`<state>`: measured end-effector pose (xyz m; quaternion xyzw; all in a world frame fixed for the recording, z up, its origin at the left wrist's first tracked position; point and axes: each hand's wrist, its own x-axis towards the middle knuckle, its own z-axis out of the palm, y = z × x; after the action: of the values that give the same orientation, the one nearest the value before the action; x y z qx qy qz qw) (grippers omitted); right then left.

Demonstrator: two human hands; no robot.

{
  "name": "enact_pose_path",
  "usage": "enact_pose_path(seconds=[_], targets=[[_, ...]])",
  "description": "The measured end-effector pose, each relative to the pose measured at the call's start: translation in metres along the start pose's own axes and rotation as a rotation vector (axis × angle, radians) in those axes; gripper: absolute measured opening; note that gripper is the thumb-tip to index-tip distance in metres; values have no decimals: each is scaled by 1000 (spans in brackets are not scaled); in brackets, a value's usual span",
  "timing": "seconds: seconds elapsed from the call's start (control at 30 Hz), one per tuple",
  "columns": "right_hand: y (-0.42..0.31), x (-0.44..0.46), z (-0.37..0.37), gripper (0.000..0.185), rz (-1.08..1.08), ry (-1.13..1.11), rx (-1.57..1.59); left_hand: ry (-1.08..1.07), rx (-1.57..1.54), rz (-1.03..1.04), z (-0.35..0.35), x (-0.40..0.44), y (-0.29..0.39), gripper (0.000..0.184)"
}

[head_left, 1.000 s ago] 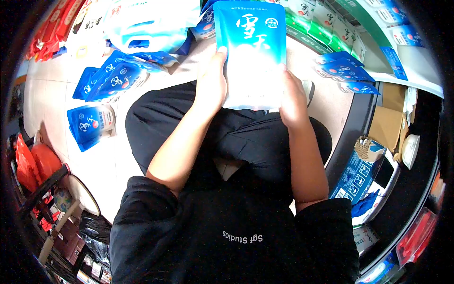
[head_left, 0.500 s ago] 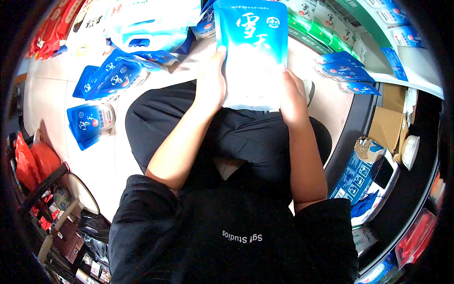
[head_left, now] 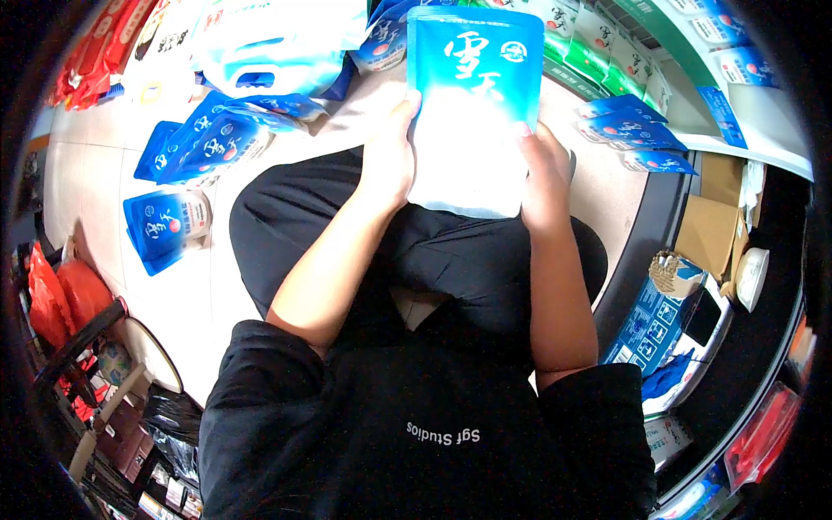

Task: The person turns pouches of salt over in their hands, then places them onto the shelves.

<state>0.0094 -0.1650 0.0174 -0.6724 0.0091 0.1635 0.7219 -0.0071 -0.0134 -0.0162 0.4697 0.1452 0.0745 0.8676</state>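
Note:
A blue and white pouch (head_left: 472, 121) with white lettering is held upright above my crossed legs, its printed face toward me. My left hand (head_left: 392, 152) grips its left edge, thumb on the front. On the right edge, my right hand (head_left: 544, 178) holds it the same way. The fingers behind the pouch are hidden. Similar blue pouches (head_left: 217, 143) lie overlapping on the floor to the left, with a smaller pile (head_left: 165, 227) nearer me. More blue pouches (head_left: 637, 132) are fanned out at the right.
A large white and blue package (head_left: 277, 52) stands at the upper left. Green and white packs (head_left: 598, 48) line a shelf at the upper right. An opened blue box (head_left: 659, 329) and cardboard (head_left: 706, 234) are at the right, red bags (head_left: 78, 290) at the left.
Both hands and the pouch have shifted slightly right and toward my body, and the pouch has tilted a little. The pouches on the floor have stayed where they were.

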Motion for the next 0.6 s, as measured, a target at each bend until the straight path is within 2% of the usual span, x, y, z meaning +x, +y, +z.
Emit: enact_pose_path(seconds=[0.27, 0.33, 0.6], targets=[[0, -5, -1, 21, -112, 13, 82, -48, -190, -53, 5, 0, -2, 33], [3, -5, -4, 19, -158, -29, 33, -80, -261, -121, 3, 1, -4, 34], [4, -8, -3, 18, -233, -84, -36, -54, -273, -184, 3, 2, -5, 33]])
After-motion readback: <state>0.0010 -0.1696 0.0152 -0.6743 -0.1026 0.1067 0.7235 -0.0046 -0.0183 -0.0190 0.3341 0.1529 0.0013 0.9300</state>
